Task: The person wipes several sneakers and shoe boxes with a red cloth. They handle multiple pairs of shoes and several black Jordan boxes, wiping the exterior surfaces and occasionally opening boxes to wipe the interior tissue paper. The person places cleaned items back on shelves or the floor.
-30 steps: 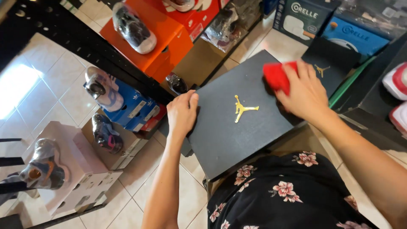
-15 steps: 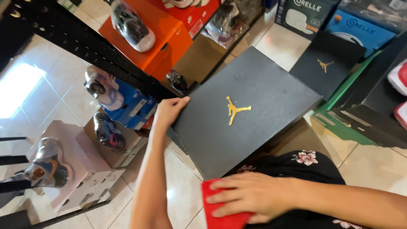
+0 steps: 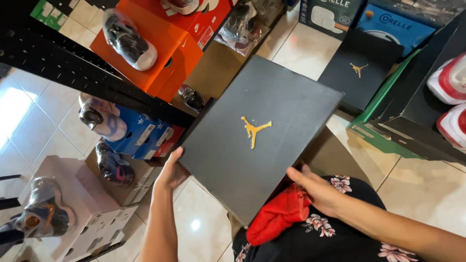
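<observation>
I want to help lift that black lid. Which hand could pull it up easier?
Probably the left hand: it is bare and already grips the near-left edge of the black lid. The right hand touches the near edge too, but it also holds a red cloth, so its grip looks weaker.

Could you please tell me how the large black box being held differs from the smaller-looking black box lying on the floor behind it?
The held black cardboard box is gripped by the left hand and right hand, tilted; the farther black box lies flat on the tiled floor, untouched. The held one looks larger, being nearer. Both carry a gold emblem.
</observation>
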